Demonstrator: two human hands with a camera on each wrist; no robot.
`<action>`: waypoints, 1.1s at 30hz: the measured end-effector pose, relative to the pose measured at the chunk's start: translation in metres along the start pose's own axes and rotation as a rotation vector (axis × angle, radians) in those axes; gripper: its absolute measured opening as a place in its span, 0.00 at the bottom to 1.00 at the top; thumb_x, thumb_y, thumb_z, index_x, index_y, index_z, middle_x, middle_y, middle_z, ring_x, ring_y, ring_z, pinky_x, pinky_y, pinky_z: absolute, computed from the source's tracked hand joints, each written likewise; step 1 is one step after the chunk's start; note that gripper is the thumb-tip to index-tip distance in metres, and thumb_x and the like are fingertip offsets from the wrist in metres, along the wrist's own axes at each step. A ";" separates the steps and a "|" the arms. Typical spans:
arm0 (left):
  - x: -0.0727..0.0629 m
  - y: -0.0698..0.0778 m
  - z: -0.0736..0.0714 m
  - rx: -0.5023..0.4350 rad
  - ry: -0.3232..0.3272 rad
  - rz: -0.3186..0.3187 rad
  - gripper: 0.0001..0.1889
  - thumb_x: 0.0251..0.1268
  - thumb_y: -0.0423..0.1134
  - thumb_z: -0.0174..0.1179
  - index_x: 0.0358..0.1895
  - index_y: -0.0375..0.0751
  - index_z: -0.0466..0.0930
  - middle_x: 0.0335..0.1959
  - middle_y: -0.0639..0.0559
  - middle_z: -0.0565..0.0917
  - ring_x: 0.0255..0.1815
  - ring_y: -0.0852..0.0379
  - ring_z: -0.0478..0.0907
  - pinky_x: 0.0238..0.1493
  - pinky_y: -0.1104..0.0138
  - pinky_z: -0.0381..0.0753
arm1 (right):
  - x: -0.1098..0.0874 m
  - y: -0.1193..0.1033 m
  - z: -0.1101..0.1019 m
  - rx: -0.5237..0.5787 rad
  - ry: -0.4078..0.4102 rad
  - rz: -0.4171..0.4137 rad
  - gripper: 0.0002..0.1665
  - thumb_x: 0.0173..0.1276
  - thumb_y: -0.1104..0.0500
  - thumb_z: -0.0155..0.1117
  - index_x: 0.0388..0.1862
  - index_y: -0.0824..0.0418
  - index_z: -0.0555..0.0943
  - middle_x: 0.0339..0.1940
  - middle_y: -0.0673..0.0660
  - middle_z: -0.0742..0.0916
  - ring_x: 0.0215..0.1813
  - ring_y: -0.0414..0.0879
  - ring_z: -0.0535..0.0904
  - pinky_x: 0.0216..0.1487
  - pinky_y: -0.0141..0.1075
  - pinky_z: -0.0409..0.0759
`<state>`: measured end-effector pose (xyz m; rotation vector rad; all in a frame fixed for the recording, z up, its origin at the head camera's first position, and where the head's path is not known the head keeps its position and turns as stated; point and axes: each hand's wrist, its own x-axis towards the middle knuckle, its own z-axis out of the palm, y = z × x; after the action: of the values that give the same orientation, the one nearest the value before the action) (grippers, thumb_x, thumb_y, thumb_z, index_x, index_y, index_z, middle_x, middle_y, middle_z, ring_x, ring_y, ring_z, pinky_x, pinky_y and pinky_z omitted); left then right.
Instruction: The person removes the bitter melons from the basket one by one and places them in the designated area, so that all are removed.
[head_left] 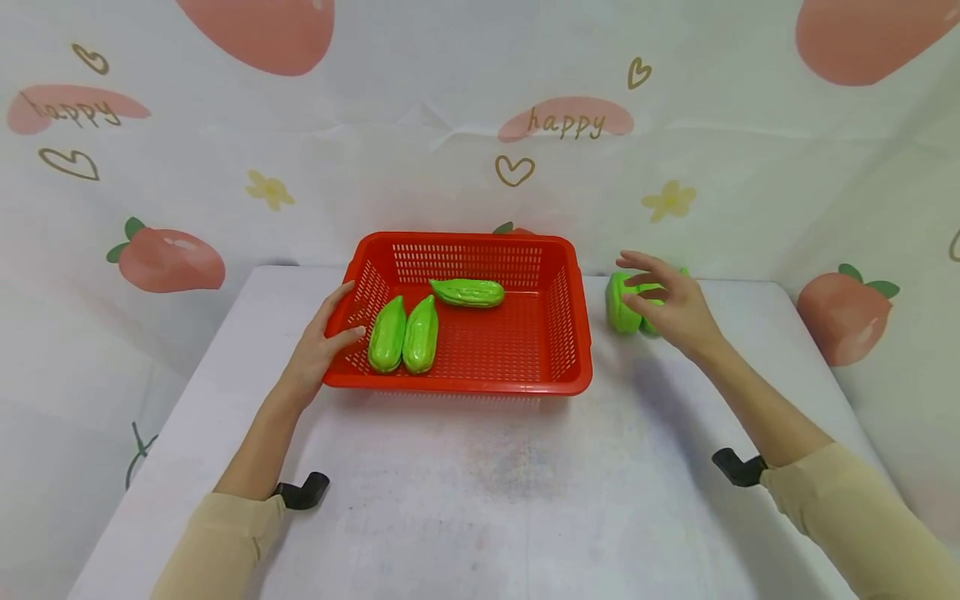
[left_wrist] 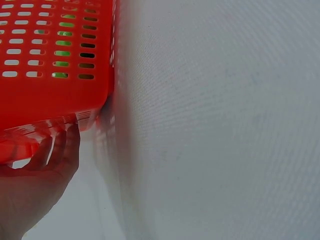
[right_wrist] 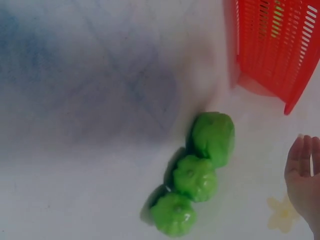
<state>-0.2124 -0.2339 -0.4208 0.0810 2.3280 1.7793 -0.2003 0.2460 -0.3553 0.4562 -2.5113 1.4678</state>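
Note:
A red plastic basket (head_left: 480, 387) stands on the table, with three glossy, ridged, elongated green vegetables inside. Two of these vegetables (head_left: 387, 335) lie side by side at the left; another vegetable (head_left: 468, 292) lies crosswise near the back. My left hand (head_left: 313, 354) holds the basket's left rim, the thumb reaching over it and the fingers along the outer wall (left_wrist: 55, 105). My right hand (head_left: 671, 304) hovers over a group of lobed green bell peppers (head_left: 622, 302), its fingers loosely bent and holding nothing. Three peppers (right_wrist: 195, 177) sit in a row in the right wrist view, apart from that hand.
The white table (head_left: 450, 492) reaches to a cloth backdrop (head_left: 420, 183) printed with fruit, hearts and flowers, right behind the basket and peppers. Black wrist mounts (head_left: 303, 492) stick out from both forearms over the table.

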 end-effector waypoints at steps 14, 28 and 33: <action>0.000 0.001 0.001 -0.001 -0.001 0.008 0.36 0.74 0.43 0.52 0.79 0.70 0.48 0.75 0.48 0.58 0.65 0.48 0.64 0.56 0.67 0.77 | 0.018 -0.021 0.018 -0.013 -0.092 -0.035 0.31 0.65 0.73 0.63 0.68 0.66 0.73 0.60 0.66 0.82 0.51 0.47 0.80 0.50 0.27 0.79; -0.002 -0.001 0.001 -0.008 0.000 0.006 0.36 0.74 0.43 0.52 0.79 0.71 0.48 0.74 0.48 0.59 0.64 0.47 0.64 0.55 0.65 0.79 | 0.040 0.010 0.039 -0.002 -0.187 -0.079 0.35 0.66 0.67 0.67 0.71 0.57 0.72 0.61 0.62 0.81 0.53 0.56 0.81 0.49 0.29 0.80; -0.002 -0.001 0.000 -0.009 0.002 0.009 0.36 0.74 0.43 0.52 0.78 0.71 0.49 0.74 0.48 0.59 0.65 0.47 0.64 0.57 0.63 0.78 | 0.044 0.010 0.046 -0.026 -0.195 -0.080 0.34 0.65 0.65 0.69 0.70 0.53 0.73 0.60 0.57 0.82 0.54 0.55 0.80 0.53 0.45 0.82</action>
<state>-0.2106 -0.2343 -0.4216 0.0886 2.3248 1.7946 -0.2454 0.2031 -0.3718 0.7189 -2.6212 1.4220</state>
